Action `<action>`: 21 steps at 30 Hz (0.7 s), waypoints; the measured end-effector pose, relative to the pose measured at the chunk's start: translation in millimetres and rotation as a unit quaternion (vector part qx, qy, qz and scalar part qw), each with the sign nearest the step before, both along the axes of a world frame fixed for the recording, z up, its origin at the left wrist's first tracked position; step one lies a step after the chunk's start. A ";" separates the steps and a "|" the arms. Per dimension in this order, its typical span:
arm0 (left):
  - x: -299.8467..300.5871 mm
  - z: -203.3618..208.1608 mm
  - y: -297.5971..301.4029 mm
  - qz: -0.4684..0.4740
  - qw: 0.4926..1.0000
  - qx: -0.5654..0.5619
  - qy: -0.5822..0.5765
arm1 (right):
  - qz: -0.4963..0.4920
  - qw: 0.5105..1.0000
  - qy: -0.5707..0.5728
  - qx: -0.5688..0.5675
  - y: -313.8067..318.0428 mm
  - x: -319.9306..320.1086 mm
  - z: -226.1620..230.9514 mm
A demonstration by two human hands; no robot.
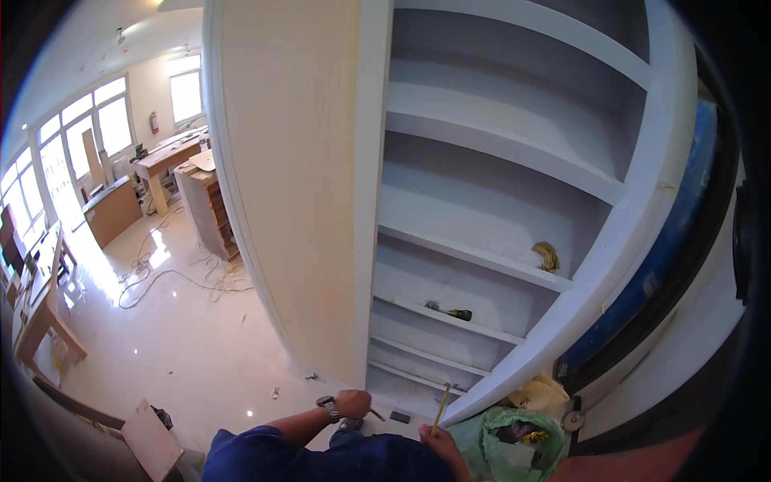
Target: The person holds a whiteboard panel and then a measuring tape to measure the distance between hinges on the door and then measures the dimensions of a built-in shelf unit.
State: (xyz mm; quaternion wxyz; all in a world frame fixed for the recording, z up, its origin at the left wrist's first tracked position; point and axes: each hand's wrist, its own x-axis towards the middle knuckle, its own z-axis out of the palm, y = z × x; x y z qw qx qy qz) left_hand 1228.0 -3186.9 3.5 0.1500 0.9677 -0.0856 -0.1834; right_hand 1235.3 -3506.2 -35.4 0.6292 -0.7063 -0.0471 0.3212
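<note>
My left hand (352, 402), a watch on its wrist, is closed around a slim dark stick (376, 414), perhaps a pencil, low before the cabinet front. To its right, my right hand (436, 439) is closed on a yellow tape measure (442, 406); its blade stretches up toward the lowest shelves of a white shelf unit (474, 145). The tape's case cannot be made out. A screwdriver (459, 314) lies on one of the lower shelves, and a crumpled yellow-brown cloth or glove (547, 256) rests on a shelf above it.
A green sack (474, 440) with things inside stands right of my right hand. A small dark rectangular object (400, 417) lies on the floor between my hands. A tall pale panel (289, 177) adjoins the shelves. Cables (161, 273) and workbenches (173, 153) are at the left.
</note>
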 end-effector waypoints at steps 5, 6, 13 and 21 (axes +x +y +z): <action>8.6 35.6 -66.2 -0.056 0.991 -0.120 0.016 | 0.072 0.987 -0.124 -0.066 15.4 -3.0 -11.1; 8.8 33.2 -74.3 -0.052 0.991 -0.123 0.015 | 0.057 0.995 -0.070 -0.041 16.6 -6.5 -5.1; -1.6 9.0 -100.4 -0.053 0.978 -0.189 0.072 | 0.042 0.989 -0.030 -0.135 -4.4 -23.3 -4.6; 76.0 5.7 -50.9 -0.148 0.984 -0.048 -0.087 | -0.083 0.989 -0.001 -0.122 -30.3 -40.2 -33.0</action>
